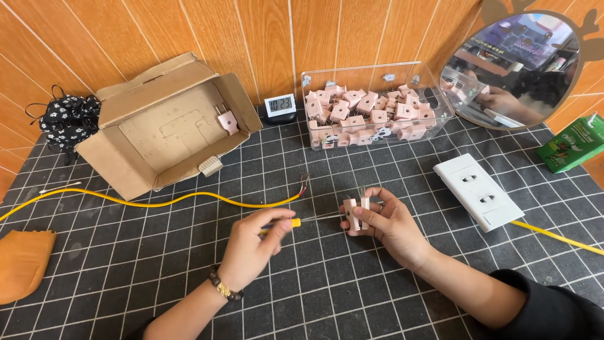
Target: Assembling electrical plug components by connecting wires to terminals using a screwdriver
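Observation:
My left hand grips a small screwdriver with a yellow handle; its thin shaft points right, toward the plug. My right hand holds a pale pink plug just above the dark gridded mat; the plug looks split into two halves. A yellow cable with bared red and dark wire ends lies on the mat just behind my left hand.
An open cardboard box with a pink plug inside sits at back left. A clear bin holds several pink plugs. A white double socket plate lies right. Small clock, round mirror, green carton, orange cloth.

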